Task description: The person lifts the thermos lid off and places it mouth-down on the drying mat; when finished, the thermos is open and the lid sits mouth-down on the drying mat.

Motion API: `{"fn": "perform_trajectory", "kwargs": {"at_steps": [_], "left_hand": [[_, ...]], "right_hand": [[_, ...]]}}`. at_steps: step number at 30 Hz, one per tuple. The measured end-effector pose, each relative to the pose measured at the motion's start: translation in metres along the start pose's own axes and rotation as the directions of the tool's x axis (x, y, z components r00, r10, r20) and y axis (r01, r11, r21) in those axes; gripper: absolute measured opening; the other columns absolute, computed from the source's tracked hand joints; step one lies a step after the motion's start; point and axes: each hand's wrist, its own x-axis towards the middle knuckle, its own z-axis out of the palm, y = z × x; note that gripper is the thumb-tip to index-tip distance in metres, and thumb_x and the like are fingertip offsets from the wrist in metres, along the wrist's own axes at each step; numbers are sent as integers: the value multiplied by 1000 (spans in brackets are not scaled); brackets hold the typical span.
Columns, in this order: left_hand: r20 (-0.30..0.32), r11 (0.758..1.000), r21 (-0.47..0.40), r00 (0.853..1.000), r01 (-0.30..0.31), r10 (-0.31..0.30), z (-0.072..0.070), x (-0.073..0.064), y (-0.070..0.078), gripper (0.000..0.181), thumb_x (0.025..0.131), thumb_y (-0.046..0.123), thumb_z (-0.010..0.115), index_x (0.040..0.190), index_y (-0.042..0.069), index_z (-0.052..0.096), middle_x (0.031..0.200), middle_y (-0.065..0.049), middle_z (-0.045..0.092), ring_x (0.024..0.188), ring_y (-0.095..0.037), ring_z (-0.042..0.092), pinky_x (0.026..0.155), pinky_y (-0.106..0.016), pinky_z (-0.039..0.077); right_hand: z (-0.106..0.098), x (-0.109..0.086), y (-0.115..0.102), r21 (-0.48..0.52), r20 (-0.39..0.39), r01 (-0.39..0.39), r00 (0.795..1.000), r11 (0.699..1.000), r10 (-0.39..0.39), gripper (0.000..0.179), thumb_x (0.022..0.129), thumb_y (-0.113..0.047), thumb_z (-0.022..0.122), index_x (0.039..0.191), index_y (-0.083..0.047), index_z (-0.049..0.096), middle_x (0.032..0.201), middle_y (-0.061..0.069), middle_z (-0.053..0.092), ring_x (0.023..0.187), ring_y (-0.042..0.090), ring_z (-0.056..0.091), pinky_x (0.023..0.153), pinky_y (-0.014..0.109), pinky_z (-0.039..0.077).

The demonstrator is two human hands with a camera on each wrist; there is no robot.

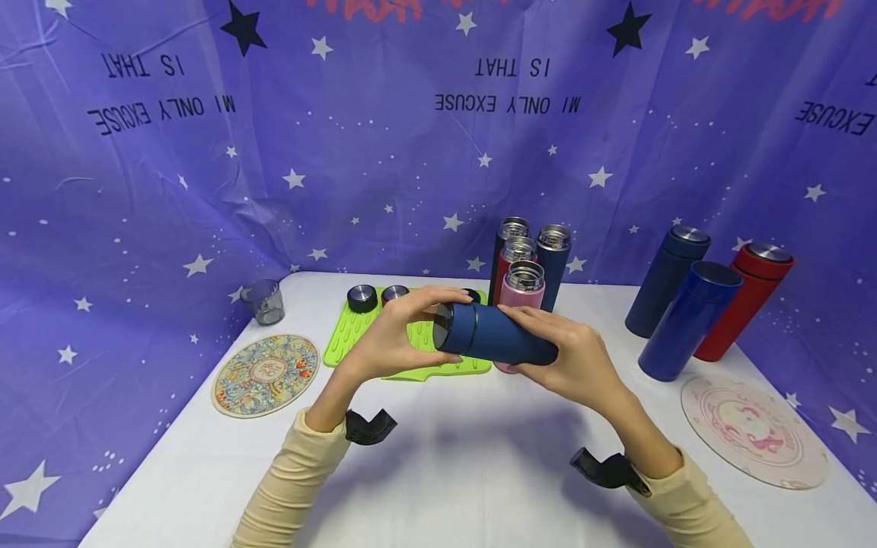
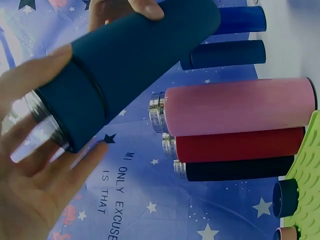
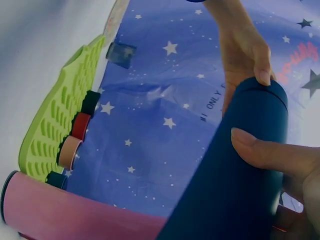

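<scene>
A dark blue thermos flask (image 1: 510,335) is held up over the table, lying nearly level with its capped end to the left. My left hand (image 1: 387,339) grips the lid (image 1: 455,327), thumb on one side and fingers on the other. Around the flask's body curls my right hand (image 1: 578,358), near the base. In the left wrist view, steel shows at the end of the lid, between the left hand's (image 2: 35,185) thumb and fingers. Behind the held flask stand lidless flasks: pink (image 1: 524,293), red (image 1: 515,253), blue (image 1: 553,255) and black (image 1: 503,232), their steel necks bare.
A green mat (image 1: 352,335) carries several small lids, including a black one (image 1: 361,298). Far left are a grey glass (image 1: 263,302) and a patterned round mat (image 1: 267,375). At right stand dark blue (image 1: 664,281), glossy blue (image 1: 688,323) and red (image 1: 743,304) flasks, behind a pink round mat (image 1: 754,430).
</scene>
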Motion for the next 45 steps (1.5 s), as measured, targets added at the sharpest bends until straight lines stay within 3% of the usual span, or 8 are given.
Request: {"fn": "perform_trajectory", "kwargs": {"at_steps": [5,14,21,27,31,36,39,45], "left_hand": [[-24,997,6,996,-83,83,-3,3,12,61,66,-1,87,120,-3,60,123,-18,59,108,-27,61,82,-39,57],[-89,982,-21,977,190,-191,3,3,17,54,75,6,82,124,-1,60,117,-18,63,96,-30,66,75,-40,59],[6,998,9,998,58,-58,0,2,14,63,70,1,85,126,-2,57,127,-16,57,111,-23,59,87,-42,55],[13,1000,13,1000,2,-2,0,3,14,62,69,-1,85,124,-4,58,126,-17,58,112,-25,59,84,-42,56],[-31,994,1,993,110,-110,5,2,6,59,73,5,84,125,-2,58,122,-17,61,102,-28,64,78,-39,58],[-53,964,-2,962,267,-267,11,-2,-15,58,77,21,83,129,11,58,118,-6,63,99,-21,64,75,-31,58],[-22,970,21,971,240,-240,11,-3,-21,60,78,26,82,131,16,57,123,-1,60,103,-17,62,81,-30,57],[40,997,39,996,73,-75,9,-3,-23,66,76,28,84,135,15,55,133,-1,55,113,-16,57,87,-28,54]], "right_hand": [[-1,0,1,29,11,-2,1000,1000,2,79,62,-28,92,134,-21,60,121,6,66,107,26,64,83,46,55],[1,-1,1,-126,-32,32,999,992,-37,84,61,-16,91,137,-23,57,124,12,63,109,35,62,84,52,54],[-3,-1,5,-6,26,-5,1000,1000,5,80,60,-20,92,134,-21,60,121,7,66,107,27,64,84,46,54],[-4,-1,6,40,57,-33,998,999,30,80,61,-26,93,134,-22,59,120,3,66,105,24,65,84,44,54],[-4,-1,5,-44,27,0,1000,999,1,80,62,-22,91,135,-23,59,122,7,65,108,27,63,84,46,54],[-3,-1,5,-151,2,45,999,988,-45,82,62,-17,89,137,-25,57,123,11,63,109,33,62,84,50,54],[-4,-1,5,-129,5,45,999,991,-45,81,61,-15,89,136,-23,58,122,11,64,108,32,62,84,49,54],[-5,-2,11,2,62,7,998,1000,-7,79,62,-24,92,134,-22,60,119,5,67,104,25,65,82,44,55]]}}
